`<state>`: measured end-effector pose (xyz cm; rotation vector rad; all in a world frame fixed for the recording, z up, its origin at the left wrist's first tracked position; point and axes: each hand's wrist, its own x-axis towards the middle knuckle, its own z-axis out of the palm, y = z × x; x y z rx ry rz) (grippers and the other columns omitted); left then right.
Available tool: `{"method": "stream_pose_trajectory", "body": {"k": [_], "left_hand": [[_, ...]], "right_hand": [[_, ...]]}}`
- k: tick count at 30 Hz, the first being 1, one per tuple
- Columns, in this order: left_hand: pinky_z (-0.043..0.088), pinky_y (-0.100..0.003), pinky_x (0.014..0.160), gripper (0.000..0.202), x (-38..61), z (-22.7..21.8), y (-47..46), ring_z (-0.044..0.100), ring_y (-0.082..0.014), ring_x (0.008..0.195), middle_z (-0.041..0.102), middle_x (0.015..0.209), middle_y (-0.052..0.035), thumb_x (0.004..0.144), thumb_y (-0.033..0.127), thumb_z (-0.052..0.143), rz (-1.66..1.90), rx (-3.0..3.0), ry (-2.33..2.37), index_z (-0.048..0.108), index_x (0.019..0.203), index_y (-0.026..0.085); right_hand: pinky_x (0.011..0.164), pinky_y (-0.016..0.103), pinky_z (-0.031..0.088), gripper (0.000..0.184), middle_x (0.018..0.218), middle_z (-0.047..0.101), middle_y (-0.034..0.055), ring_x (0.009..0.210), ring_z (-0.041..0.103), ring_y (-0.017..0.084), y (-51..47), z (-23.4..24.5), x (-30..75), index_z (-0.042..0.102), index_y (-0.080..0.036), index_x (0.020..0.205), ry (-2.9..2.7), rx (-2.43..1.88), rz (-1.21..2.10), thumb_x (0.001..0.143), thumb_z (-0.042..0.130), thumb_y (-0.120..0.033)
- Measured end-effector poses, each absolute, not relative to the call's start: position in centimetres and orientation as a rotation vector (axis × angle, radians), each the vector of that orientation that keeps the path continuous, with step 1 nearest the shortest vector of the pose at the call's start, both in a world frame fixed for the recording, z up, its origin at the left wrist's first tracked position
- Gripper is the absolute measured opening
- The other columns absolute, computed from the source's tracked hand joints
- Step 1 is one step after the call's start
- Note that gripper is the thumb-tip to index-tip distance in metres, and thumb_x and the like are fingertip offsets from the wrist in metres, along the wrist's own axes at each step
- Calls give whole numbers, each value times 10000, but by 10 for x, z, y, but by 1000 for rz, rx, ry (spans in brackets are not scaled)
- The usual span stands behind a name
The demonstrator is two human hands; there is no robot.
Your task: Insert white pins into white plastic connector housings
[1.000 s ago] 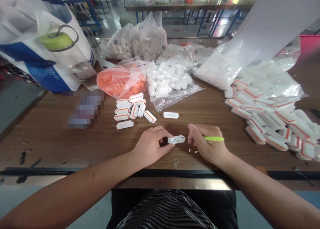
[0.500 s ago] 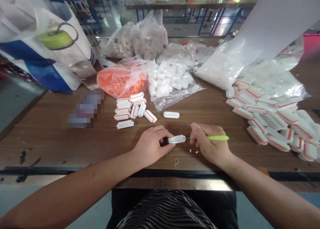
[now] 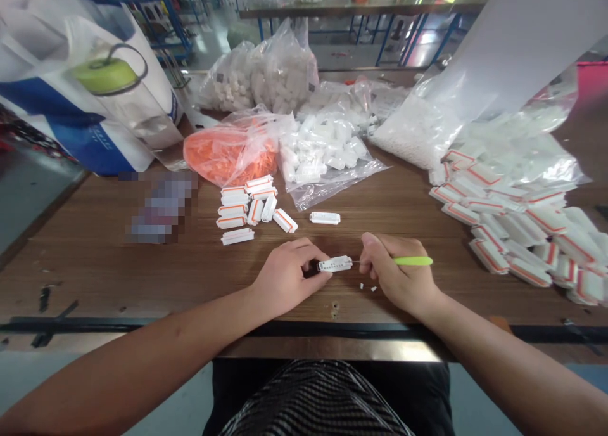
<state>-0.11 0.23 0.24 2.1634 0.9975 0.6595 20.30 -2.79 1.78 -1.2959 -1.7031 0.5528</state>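
Observation:
Between the thumb and fingers of my left hand [image 3: 287, 274] is one end of a small white plastic piece [image 3: 336, 264] with a row of dark holes along its face. My right hand [image 3: 399, 271] is closed around a thin metal-tipped tool with a lime-green handle [image 3: 414, 260]. The tool's thin tip meets the right end of the white piece. Two tiny white bits [image 3: 367, 288] lie on the table below the tip. Just beyond my hands rests another white plastic piece [image 3: 325, 218]. Several similar pieces with orange strips [image 3: 256, 211] lie to its left.
Behind are a bag of orange parts [image 3: 228, 154] and a bag of white parts [image 3: 327, 151]. A heap of white pieces with orange strips [image 3: 522, 227] covers the right side. At the left stand a green-lidded bottle [image 3: 107, 75] and a blue-and-white bag [image 3: 95, 138].
My right hand and the green-handled tool have shifted very slightly left. Little else differs; my left hand keeps hold of the white piece.

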Motion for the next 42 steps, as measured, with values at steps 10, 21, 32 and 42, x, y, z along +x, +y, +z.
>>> {"method": "stream_pose_trajectory", "body": {"k": [10, 21, 32, 42], "left_hand": [[423, -269, 639, 96, -1, 2, 3, 517, -115, 639, 574, 734, 12, 826, 196, 686, 637, 2173, 1001, 727, 913, 193], [430, -267, 631, 103, -2, 4, 3, 521, -114, 632, 580, 732, 12, 813, 178, 700, 638, 2177, 1007, 728, 911, 185], [427, -267, 632, 94, -1, 4, 3, 517, -112, 631, 578, 729, 14, 820, 188, 694, 643, 2189, 1003, 726, 908, 193], [427, -259, 623, 85, -2, 4, 3, 517, -111, 627, 565, 715, 19, 826, 199, 684, 655, 2174, 989, 724, 901, 199]], "right_hand": [[449, 229, 400, 469, 453, 573, -32, 372, 505, 73, -27, 19, 203, 552, -195, 513, -1687, -1320, 585, 973, 464, -236], [411, 212, 389, 494, 444, 573, -18, 362, 496, 75, -27, 21, 204, 565, -187, 498, -1598, -1343, 694, 972, 466, -286], [413, 231, 383, 497, 440, 570, -19, 373, 501, 82, -26, 20, 204, 558, -196, 497, -1637, -1362, 669, 974, 469, -306], [452, 245, 386, 466, 462, 535, -29, 410, 497, 83, -29, 20, 206, 532, -203, 549, -1857, -1241, 610, 996, 419, -269]]}}
